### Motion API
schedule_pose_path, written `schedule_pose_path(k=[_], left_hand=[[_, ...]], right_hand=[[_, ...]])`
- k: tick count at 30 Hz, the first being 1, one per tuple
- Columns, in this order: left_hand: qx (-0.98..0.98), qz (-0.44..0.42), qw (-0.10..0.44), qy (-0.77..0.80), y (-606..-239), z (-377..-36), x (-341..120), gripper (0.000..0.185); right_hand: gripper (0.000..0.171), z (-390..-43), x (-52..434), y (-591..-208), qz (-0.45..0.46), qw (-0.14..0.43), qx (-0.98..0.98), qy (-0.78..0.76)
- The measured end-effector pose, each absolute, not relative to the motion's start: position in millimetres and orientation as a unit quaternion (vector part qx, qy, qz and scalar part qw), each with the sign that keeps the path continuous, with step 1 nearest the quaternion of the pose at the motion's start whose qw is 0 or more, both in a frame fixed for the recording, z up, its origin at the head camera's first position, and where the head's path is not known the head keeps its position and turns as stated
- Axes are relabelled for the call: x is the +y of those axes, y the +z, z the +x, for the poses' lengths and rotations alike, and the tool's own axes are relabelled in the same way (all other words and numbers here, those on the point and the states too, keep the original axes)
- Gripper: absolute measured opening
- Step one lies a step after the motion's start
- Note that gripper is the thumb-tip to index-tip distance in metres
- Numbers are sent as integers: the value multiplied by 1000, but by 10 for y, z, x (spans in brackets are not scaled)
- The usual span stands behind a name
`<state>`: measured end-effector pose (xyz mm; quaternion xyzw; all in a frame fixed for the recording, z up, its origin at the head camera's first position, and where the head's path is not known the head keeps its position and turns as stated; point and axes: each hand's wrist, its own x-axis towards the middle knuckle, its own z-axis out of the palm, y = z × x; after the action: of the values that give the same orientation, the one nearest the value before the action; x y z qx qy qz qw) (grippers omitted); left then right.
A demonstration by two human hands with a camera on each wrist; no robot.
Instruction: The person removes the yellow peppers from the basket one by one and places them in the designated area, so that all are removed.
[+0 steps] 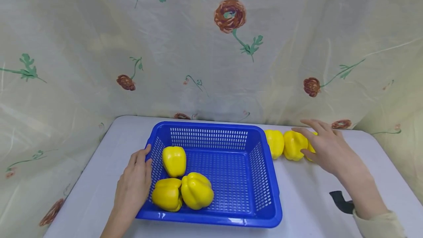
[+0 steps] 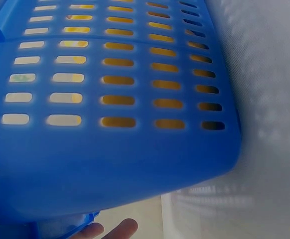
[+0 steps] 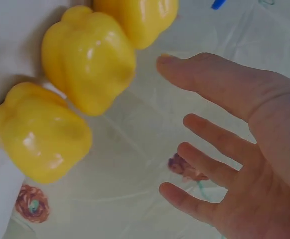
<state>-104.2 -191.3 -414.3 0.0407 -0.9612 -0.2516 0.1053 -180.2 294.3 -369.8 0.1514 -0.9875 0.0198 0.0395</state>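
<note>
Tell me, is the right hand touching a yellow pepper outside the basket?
Apart. In the right wrist view, the right hand is spread open, and pale cloth shows between its fingers and the nearest yellow pepper.

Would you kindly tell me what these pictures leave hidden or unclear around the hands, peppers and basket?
- Head view: the third pepper outside the blue basket is mostly covered by the right hand.
- Head view: the black object is partly behind the right forearm; unidentifiable.
- Left wrist view: the left hand is cut off by the bottom edge; only fingertips show.
- Left wrist view: basket contents blur behind the slotted wall.
</note>
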Motion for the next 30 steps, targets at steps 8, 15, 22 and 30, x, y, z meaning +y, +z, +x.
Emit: schedule_pose_path(k=[8,15,22,30], left_hand=[[-963,44,101,-247,-4137,-1044,-1945,46],[-962,44,101,-251,-4141,-1049,-1941,45],[-961,40,109,-252,-4165,-1054,-1939,45],[-961,38,107,-250,-4165,-1053,-1926,45]], right_hand=[[69,-1788,2638,-3484,178,70,-981,29],[70,-1764,2348,-3310,197,76,-977,29],[69,-1741,2123,-3288,237,88,-967,32],[68,-1730,1956,-3250,271,99,-957,33]])
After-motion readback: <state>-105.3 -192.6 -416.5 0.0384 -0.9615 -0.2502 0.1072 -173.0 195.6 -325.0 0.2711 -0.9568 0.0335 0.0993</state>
